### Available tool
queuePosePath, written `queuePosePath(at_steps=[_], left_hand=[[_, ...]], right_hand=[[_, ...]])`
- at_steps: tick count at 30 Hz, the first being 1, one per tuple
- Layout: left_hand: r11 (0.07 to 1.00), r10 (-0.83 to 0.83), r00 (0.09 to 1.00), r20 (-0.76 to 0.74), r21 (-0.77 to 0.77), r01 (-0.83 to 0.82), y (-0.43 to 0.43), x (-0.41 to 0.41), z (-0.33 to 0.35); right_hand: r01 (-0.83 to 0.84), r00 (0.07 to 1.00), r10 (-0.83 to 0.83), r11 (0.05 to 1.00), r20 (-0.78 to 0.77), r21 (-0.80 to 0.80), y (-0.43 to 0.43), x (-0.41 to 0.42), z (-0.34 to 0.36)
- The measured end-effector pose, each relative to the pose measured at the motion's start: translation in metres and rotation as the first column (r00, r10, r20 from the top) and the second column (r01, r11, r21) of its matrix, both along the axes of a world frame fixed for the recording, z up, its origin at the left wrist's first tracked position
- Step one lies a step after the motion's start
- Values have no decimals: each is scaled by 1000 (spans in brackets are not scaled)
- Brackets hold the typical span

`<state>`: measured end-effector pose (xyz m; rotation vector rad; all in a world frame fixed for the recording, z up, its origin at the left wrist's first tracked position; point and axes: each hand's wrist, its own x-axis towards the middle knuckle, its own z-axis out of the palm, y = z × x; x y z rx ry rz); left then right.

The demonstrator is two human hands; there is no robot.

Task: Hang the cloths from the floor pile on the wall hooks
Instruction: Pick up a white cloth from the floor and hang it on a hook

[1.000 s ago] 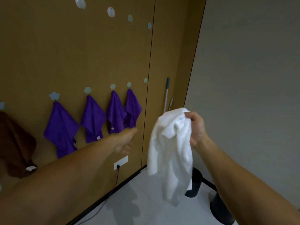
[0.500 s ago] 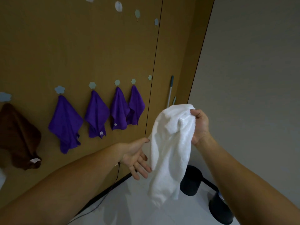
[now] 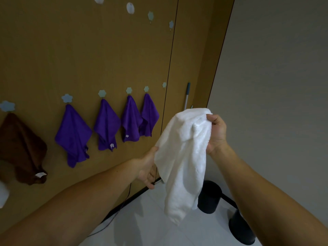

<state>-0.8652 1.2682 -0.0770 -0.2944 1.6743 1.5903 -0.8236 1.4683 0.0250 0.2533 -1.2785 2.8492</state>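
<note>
A white cloth [image 3: 184, 157] hangs in front of me, and my right hand [image 3: 217, 134] grips its bunched top corner. My left hand [image 3: 147, 167] is at the cloth's left edge; its thumb touches the fabric and its fingers lie loosely extended below. On the brown wall, several purple cloths [image 3: 73, 134] and a brown cloth [image 3: 19, 148] hang from pale blue hooks. One hook [image 3: 164, 84] to the right of the purple cloths is bare. More bare hooks [image 3: 150, 15] sit higher up.
A mop handle [image 3: 187, 96] leans in the corner behind the cloth. Two black bins [image 3: 210, 197] [image 3: 239, 228] stand on the white tiled floor at the grey wall. A dark cable [image 3: 113, 215] runs down the wall to the floor.
My left hand dropped from near the purple cloths and came across to the white cloth's left edge. My right hand kept hold of the cloth's top.
</note>
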Motion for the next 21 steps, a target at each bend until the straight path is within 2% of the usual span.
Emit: queuePosePath(at_steps=[3,6,10,12,15,17,21], left_hand=[[974,189,981,-45,138,-182,0,-8,-5],[916,296,942,-156,328,-233,0,-17,3],[853,412,887,-207,429,-296,-3,-26,22],[866,368,913,-175,421,-269,-4,-29,26],[944,193,979,-66,283,-167,2,-27,18],[964,135,991,9,228,-134,9,-23,8],[943,105,993,-60,323,-80,24,-20,1]], right_hand=[[14,1000,-14,1000,-13,10,4,2,3],[18,1000,-17,1000,-21,17,9,4,5],[19,1000,-19,1000,-20,-5,15,6,2],[12,1000,-12,1000,-15,-19,17,5,1],[11,999,-13,999,-34,-49,18,2,1],[7,999,-9,999,-37,-46,18,-1,2],[-18,999,17,1000,-51,-20,19,-2,3]])
